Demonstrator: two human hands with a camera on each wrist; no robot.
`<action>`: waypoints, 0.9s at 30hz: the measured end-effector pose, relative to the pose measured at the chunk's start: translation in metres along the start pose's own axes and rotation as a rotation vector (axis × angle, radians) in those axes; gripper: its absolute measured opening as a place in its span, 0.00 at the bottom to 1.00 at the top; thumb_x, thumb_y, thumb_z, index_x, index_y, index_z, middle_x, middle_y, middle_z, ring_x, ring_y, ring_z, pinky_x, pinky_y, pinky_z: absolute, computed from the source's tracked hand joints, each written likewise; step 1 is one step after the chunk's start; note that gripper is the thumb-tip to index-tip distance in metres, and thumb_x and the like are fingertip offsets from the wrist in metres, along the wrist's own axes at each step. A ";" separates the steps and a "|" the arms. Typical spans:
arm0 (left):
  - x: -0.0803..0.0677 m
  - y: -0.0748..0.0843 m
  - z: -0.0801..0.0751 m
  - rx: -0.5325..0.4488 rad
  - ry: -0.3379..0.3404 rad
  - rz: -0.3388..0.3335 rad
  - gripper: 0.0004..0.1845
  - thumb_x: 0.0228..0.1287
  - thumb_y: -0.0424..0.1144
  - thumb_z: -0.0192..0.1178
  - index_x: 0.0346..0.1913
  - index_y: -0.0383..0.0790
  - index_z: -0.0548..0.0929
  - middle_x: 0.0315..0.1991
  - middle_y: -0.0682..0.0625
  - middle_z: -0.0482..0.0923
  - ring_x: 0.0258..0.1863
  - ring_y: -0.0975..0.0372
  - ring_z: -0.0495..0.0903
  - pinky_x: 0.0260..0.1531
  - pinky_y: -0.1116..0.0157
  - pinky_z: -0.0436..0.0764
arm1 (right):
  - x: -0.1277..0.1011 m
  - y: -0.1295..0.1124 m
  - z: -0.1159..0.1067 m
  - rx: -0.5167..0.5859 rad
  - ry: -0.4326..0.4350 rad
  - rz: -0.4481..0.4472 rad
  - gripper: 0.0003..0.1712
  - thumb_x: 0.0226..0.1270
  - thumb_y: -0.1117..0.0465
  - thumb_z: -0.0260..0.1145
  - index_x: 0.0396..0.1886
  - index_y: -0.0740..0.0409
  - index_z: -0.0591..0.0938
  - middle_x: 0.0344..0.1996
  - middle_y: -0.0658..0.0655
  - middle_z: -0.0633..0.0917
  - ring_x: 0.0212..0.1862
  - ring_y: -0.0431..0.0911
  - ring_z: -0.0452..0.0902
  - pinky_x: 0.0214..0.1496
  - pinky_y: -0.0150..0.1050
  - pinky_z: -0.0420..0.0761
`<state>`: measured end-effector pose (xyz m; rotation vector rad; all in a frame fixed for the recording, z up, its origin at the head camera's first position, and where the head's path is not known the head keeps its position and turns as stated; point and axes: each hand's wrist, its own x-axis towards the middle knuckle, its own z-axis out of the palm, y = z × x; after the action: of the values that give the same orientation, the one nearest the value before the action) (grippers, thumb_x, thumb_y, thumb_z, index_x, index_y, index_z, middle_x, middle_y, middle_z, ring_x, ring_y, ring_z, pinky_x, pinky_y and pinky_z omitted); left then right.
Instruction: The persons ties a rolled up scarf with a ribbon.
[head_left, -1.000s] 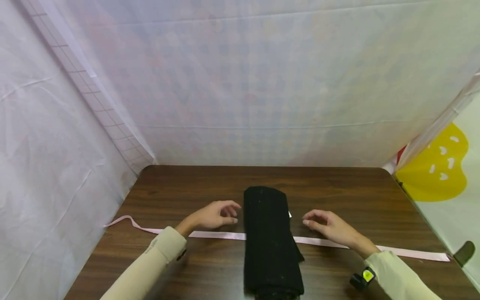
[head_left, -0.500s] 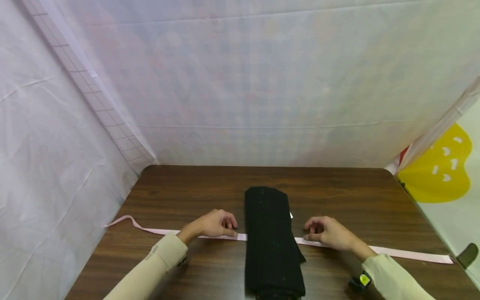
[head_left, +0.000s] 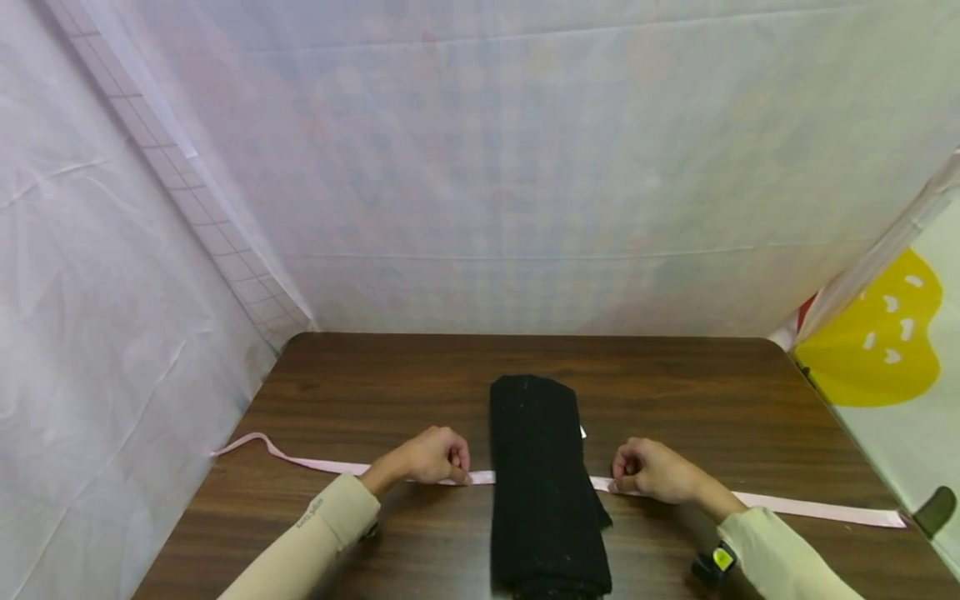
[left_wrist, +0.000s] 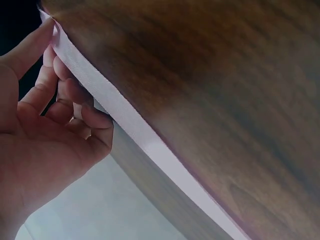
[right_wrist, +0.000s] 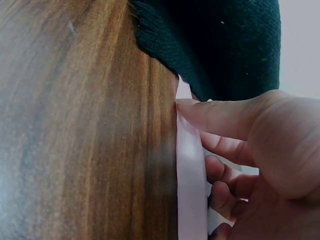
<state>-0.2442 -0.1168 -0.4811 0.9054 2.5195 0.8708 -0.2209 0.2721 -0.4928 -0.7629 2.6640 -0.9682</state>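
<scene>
The left hand (head_left: pixel 433 455), near nine o'clock of the rolled black knit cloth (head_left: pixel 547 483), and the right hand (head_left: pixel 656 472), near three, each pinch the pink ribbon (head_left: pixel 817 507) just beside the cloth; a fingertip grip seems to suit so thin and flat a strip. The cloth lies from six to twelve o'clock across the ribbon, hiding its middle and probably weighing it down, while both tails run out over the counter (head_left: pixel 390 375) within reach. Beyond, at twelve o'clock, hangs a white sheet (head_left: pixel 525 167).
</scene>
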 end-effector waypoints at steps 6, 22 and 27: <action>0.003 0.003 -0.005 -0.056 -0.036 -0.017 0.07 0.60 0.31 0.68 0.27 0.40 0.81 0.22 0.58 0.75 0.23 0.71 0.72 0.26 0.73 0.72 | -0.001 0.002 -0.002 0.026 -0.020 -0.024 0.10 0.58 0.62 0.73 0.25 0.51 0.78 0.26 0.45 0.74 0.30 0.35 0.68 0.31 0.31 0.68; -0.001 0.002 -0.017 -0.182 -0.137 -0.125 0.13 0.68 0.40 0.63 0.30 0.33 0.85 0.16 0.57 0.70 0.16 0.69 0.66 0.17 0.72 0.64 | 0.003 -0.002 -0.015 0.309 -0.169 0.037 0.06 0.69 0.64 0.64 0.38 0.65 0.80 0.21 0.51 0.80 0.23 0.38 0.74 0.24 0.30 0.71; -0.003 0.000 -0.023 -0.161 -0.135 -0.106 0.12 0.67 0.40 0.63 0.29 0.35 0.86 0.16 0.59 0.68 0.16 0.69 0.64 0.18 0.72 0.63 | 0.005 -0.003 -0.021 0.198 -0.170 0.071 0.09 0.68 0.59 0.65 0.33 0.60 0.84 0.21 0.46 0.76 0.22 0.34 0.68 0.23 0.28 0.66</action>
<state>-0.2530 -0.1286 -0.4637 0.7469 2.3217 0.9306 -0.2313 0.2789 -0.4755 -0.6701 2.3916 -1.0770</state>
